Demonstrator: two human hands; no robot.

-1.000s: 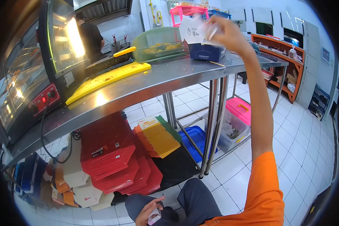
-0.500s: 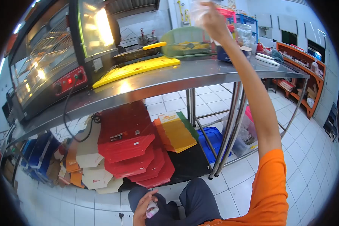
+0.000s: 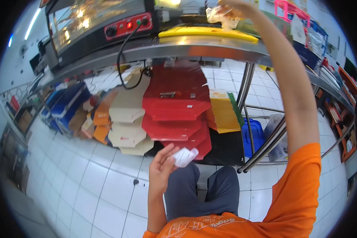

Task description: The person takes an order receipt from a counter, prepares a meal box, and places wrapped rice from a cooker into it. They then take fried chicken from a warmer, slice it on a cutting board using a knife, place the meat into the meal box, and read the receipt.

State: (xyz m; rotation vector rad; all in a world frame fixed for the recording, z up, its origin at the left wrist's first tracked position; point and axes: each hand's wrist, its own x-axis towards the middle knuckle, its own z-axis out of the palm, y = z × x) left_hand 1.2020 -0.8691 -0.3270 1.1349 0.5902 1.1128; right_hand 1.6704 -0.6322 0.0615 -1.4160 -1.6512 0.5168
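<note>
My left hand point(image 3: 162, 162) is closed on a small white printed paper point(image 3: 184, 157) with a curled pink edge, held over my lap. My right hand point(image 3: 237, 8) is raised at the top, closed on a crumpled, clear plastic bag point(image 3: 223, 16). It hangs above the yellow cutting board point(image 3: 208, 34) on the steel table point(image 3: 194, 48). Below the table lie stacked flat red cartons point(image 3: 174, 109), with cream cartons point(image 3: 125, 135) to their left and a yellow-orange carton stack point(image 3: 225, 115) to their right.
A heated display case point(image 3: 95, 24) with a red control panel stands on the table at left, its black cable point(image 3: 119, 65) hanging down. Table legs point(image 3: 246, 83) and a blue lid point(image 3: 253, 137) are at right. A dark blue box point(image 3: 305, 54) sits on the table.
The view has turned left and down. My right hand has moved with the plastic from the blue box to above the cutting board. My left hand has risen with the paper.
</note>
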